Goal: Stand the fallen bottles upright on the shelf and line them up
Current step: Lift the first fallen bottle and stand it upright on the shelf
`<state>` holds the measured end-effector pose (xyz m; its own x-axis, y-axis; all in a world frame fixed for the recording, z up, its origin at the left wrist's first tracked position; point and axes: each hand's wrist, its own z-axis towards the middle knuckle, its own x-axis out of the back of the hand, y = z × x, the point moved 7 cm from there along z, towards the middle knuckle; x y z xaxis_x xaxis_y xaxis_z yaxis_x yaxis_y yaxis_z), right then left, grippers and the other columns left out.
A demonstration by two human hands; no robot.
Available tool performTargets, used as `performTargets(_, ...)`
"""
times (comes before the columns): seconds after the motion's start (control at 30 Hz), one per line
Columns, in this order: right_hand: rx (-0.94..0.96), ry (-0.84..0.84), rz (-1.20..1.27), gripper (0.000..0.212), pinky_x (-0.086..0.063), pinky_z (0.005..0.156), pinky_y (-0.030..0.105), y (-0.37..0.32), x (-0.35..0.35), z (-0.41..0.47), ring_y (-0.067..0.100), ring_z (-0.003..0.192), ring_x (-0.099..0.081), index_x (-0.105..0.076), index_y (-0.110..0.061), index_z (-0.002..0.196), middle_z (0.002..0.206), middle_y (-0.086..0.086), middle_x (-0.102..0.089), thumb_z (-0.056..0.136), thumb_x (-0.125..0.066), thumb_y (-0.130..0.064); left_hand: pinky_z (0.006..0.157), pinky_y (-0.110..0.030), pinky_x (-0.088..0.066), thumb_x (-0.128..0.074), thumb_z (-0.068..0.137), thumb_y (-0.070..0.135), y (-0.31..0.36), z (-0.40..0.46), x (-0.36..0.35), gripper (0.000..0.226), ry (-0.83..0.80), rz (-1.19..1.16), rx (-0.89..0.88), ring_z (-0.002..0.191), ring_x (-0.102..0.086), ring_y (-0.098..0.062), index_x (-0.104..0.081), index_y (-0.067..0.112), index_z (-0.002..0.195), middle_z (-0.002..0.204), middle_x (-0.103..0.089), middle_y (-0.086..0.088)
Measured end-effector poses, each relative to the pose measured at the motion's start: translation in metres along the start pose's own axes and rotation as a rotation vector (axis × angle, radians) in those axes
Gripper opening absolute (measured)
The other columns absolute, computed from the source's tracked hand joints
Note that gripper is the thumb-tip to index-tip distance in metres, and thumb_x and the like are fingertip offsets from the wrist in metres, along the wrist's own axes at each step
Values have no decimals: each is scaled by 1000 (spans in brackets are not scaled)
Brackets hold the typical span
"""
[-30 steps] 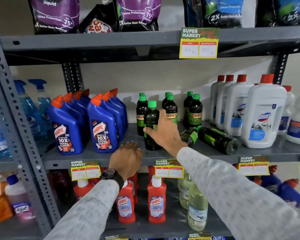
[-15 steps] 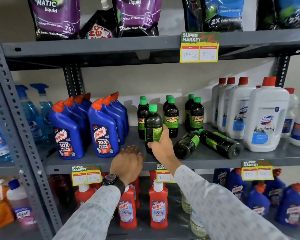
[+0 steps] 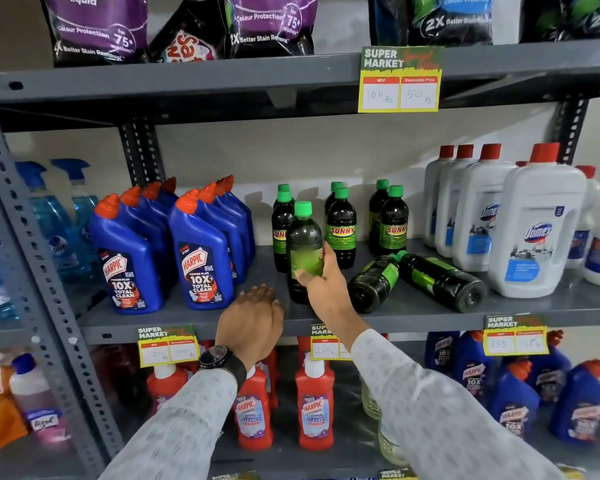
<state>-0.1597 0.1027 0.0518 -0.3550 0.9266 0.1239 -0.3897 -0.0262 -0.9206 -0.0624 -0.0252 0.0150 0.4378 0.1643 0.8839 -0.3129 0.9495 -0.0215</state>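
Dark green-capped bottles stand on the grey middle shelf (image 3: pixel 194 318). My right hand (image 3: pixel 321 277) grips one upright bottle (image 3: pixel 302 245) at the front of the left row, its base on the shelf. Behind it several Sunny bottles (image 3: pixel 341 226) stand in pairs. Two more bottles lie fallen to the right: one (image 3: pixel 373 284) with its base toward me, the other (image 3: pixel 442 280) lying with its base toward the front right. My left hand (image 3: pixel 252 322) rests on the shelf's front edge, fingers curled, holding nothing.
Blue Harpic bottles (image 3: pixel 201 258) crowd the shelf's left part, white Domex jugs (image 3: pixel 534 230) its right. Price tags (image 3: pixel 400 81) hang on the shelf edges. Red Harpic bottles (image 3: pixel 314 407) fill the lower shelf; detergent pouches (image 3: pixel 97 26) sit above.
My right hand slid from the top of the front bottle down to its side and now grips its label. The left hand stayed on the shelf edge. The view shifted slightly.
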Motion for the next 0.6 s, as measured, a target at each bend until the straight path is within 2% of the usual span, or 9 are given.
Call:
performTargets(0.07, -6, -7, -21, 60, -45, 91, 16, 2, 2, 0, 13, 113, -62, -45, -26, 148, 123, -6, -65, 94, -69, -14, 121, -39, -34, -5, 96, 43, 1, 0, 2, 75, 5, -15, 5, 142, -48, -22, -53, 11, 144, 152, -53, -10)
performTargets(0.13, 13, 35, -109, 47, -46, 82, 11, 1, 1, -1, 12, 107, -62, -53, -25, 132, 116, -6, -64, 91, -74, -18, 121, -39, -34, -6, 97, 42, 1, 0, 3, 74, 4, -26, 6, 142, -49, -22, -53, 11, 144, 152, -53, -10)
performTargets(0.2, 33, 85, -185, 60, -52, 94, 25, -1, -2, -2, 18, 113, -59, -53, -19, 135, 121, -1, -59, 83, -82, -28, 121, -39, -35, -7, 97, 42, 1, 0, 3, 72, 1, -18, -2, 142, -49, -22, -52, 12, 145, 152, -53, -10)
performTargets(0.23, 40, 102, -206, 69, -51, 100, 34, -1, -3, -2, 21, 117, -56, -51, -18, 138, 124, 1, -55, 80, -85, -32, 121, -38, -35, -7, 98, 42, 1, 0, 3, 72, -1, -18, -2, 142, -49, -22, -52, 12, 145, 152, -53, -10)
performTargets(0.27, 47, 105, -216, 74, -49, 104, 37, -4, -3, -3, 21, 120, -53, -49, -18, 140, 126, 2, -53, 78, -86, -34, 120, -38, -36, -8, 98, 42, 1, 0, 3, 71, -2, -20, 1, 141, -49, -22, -52, 12, 144, 152, -53, -10)
performTargets(0.37, 47, 84, -209, 79, -44, 106, 32, -5, -3, -4, 17, 121, -50, -44, -18, 146, 131, 2, -50, 80, -85, -31, 120, -38, -36, -8, 99, 42, 0, 0, -1, 70, -4, -9, -4, 141, -50, -22, -53, 11, 144, 151, -54, -10)
performTargets(0.5, 21, 36, -152, 69, -51, 107, 39, -4, -3, -3, 16, 116, -62, -46, -24, 145, 128, -1, -63, 84, -76, -19, 121, -39, -35, -3, 99, 41, -2, 0, -6, 73, -28, 20, -19, 142, -48, -23, -51, 10, 145, 153, -53, -11)
performTargets(0.6, 23, 28, -194, 71, -46, 107, 33, -4, -2, -5, 18, 120, -56, -44, -20, 147, 134, 4, -55, 87, -80, -17, 120, -38, -36, -9, 99, 42, -1, 0, 0, 71, -6, -24, 7, 140, -51, -23, -53, 10, 143, 151, -55, -11)
